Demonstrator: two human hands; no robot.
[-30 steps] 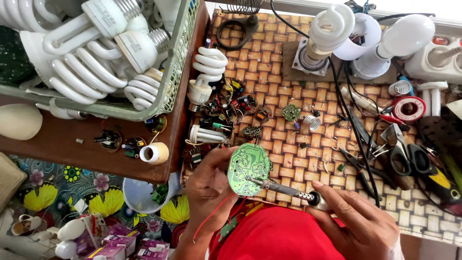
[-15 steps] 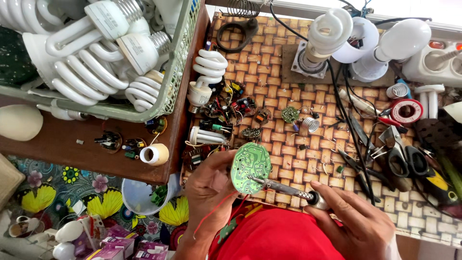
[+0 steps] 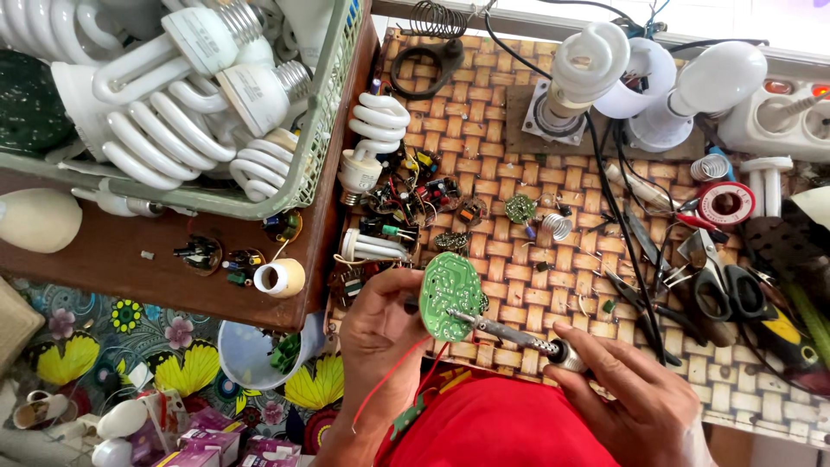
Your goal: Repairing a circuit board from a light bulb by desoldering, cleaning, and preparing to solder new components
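**Soldering a little green board, bulbs piled everywhere**

Left hand has its fingers wrapped around the edge of a round green circuit board, holding it up just above the woven mat surface, solder side facing the camera. Red wires hang down from under it. Right hand is clenched on the handle of a soldering iron, and the tip sits right on the lower part of the board.

Containers: the green plastic basket up left is stuffed with white spiral bulbs, a whole heap lying every which way. It sits on a brown wooden shelf next to the mat. Below the shelf edge there's a small white bowl with some green bits in it, can't tell what they are exactly.

On the mat above the board: one loose spiral bulb, a clump of pulled electronic parts, scissors and pliers off to the right, and a red-rimmed solder reel near them.
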